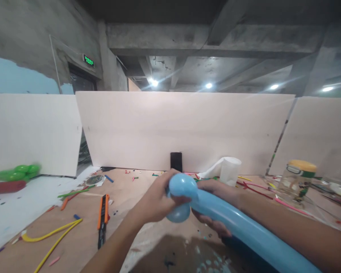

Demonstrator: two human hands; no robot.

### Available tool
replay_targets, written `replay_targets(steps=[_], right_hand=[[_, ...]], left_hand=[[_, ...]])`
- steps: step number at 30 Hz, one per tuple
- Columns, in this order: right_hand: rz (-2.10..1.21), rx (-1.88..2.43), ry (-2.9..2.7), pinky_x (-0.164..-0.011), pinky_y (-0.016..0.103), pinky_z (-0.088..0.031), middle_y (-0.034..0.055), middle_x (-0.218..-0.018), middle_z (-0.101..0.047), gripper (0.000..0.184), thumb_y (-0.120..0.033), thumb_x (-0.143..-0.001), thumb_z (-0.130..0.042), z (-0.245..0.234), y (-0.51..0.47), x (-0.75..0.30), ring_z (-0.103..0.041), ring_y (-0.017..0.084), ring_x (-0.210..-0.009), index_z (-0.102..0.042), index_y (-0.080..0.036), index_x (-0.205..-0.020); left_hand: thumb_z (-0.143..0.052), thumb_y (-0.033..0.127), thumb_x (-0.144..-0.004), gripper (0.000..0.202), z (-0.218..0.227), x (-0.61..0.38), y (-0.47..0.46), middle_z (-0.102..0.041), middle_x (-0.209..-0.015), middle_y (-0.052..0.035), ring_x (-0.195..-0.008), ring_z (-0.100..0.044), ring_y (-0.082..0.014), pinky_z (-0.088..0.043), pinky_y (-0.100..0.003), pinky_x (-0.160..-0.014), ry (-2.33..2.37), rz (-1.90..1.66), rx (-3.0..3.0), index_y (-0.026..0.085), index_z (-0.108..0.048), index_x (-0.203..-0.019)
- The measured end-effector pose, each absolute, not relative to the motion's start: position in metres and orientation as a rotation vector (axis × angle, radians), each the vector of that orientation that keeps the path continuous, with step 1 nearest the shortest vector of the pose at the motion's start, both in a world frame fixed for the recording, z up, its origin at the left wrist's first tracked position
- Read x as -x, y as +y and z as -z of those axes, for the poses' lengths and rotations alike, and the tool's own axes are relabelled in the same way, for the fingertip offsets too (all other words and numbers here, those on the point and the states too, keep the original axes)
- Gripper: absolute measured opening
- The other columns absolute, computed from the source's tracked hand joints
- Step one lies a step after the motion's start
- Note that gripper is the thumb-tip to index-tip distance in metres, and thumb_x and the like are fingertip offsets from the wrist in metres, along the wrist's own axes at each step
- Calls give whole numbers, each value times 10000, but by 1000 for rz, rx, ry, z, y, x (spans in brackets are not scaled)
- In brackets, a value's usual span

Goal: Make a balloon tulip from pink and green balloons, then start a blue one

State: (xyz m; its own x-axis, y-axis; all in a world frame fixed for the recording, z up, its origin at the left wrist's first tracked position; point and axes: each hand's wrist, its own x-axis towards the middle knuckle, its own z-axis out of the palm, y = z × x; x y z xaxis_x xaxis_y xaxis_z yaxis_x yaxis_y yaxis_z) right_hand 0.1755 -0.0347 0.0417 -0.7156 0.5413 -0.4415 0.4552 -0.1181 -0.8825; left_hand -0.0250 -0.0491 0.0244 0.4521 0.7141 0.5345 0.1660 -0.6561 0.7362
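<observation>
A long blue modelling balloon (238, 220) runs from the middle of the view down to the lower right edge. Its near-centre end is twisted into round bubbles. My left hand (159, 197) is closed around these bubbles, with the thumb across the gap between the upper and lower one. Just right of the twist, my right hand (216, 193) wraps the long straight part, fingers showing below it and the back of the hand behind it. The balloon hides part of both hands.
An orange-and-black balloon pump (103, 218) and limp yellow balloons (53, 231) lie on the left. A dark phone (176, 161) leans against the white partition (184, 129). Right of it stand a white paper roll (230, 170) and a yellow-lidded jar (297, 182). Green balloon bubbles (22, 170) rest far left.
</observation>
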Motion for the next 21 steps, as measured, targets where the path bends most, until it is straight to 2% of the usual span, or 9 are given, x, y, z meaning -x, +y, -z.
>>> replay_targets(steps=[3,4,6,8,11,13,17,21], right_hand=[[-2100,1135,-1776,-421,214,-412,-6,-620,-487,595,-682,-805,-270,-49,-32,-174,-489,93,-452,-547,-162,-727],[-2027,1122,-1801,-428,216,-411,-11,-632,-495,559,-672,-810,-307,-50,-32,-172,-496,97,-461,-551,-169,-798],[-1738,1110,-1979,-475,242,-434,-11,-673,-533,448,-602,-824,-399,-52,-33,-168,-529,119,-506,-530,-198,-966],[-1271,1118,-2186,-571,274,-456,8,-767,-589,340,-485,-835,-477,-52,-37,-161,-572,149,-614,-503,-226,-1054],[-596,1104,-2384,-722,319,-438,49,-935,-630,224,-340,-838,-494,-48,-40,-152,-587,198,-799,-530,-219,-1023],[-342,1090,-2440,-753,336,-420,62,-974,-634,209,-296,-836,-483,-45,-39,-149,-581,219,-843,-535,-210,-1020],[-54,1136,-2505,-752,347,-406,93,-991,-620,288,-333,-850,-473,-40,-32,-149,-571,247,-872,-521,-199,-1100],[0,1176,-2482,-742,337,-398,110,-999,-605,314,-410,-893,-398,-43,-28,-144,-561,246,-876,-521,-190,-1080]], left_hand=[[-561,380,-799,281,-17,20,-39,-602,-875,-19,-784,-546,-163,-434,-283,-697,824,-1337,-1774,187,-554,-1003],[-554,398,-801,289,-14,18,-36,-596,-857,-16,-775,-543,-161,-432,-281,-695,836,-1370,-1708,178,-553,-988],[-569,415,-782,295,-10,17,-30,-577,-807,-6,-753,-534,-159,-426,-276,-686,873,-1411,-1631,165,-554,-938],[-574,408,-767,278,-6,18,-24,-562,-772,-2,-740,-533,-160,-422,-274,-680,905,-1427,-1551,157,-558,-887],[-574,376,-744,266,-2,19,-17,-581,-765,-21,-751,-558,-180,-427,-285,-680,876,-1394,-1363,139,-572,-864],[-587,374,-726,280,-1,21,-14,-599,-755,-40,-745,-579,-194,-430,-290,-667,811,-1326,-1247,125,-581,-855],[-616,369,-709,288,-3,20,-12,-617,-768,-55,-734,-597,-192,-429,-274,-640,763,-1261,-1154,121,-580,-849],[-639,394,-710,369,-1,18,-11,-616,-825,-45,-761,-595,-185,-441,-279,-668,949,-1488,-1281,158,-507,-960]])
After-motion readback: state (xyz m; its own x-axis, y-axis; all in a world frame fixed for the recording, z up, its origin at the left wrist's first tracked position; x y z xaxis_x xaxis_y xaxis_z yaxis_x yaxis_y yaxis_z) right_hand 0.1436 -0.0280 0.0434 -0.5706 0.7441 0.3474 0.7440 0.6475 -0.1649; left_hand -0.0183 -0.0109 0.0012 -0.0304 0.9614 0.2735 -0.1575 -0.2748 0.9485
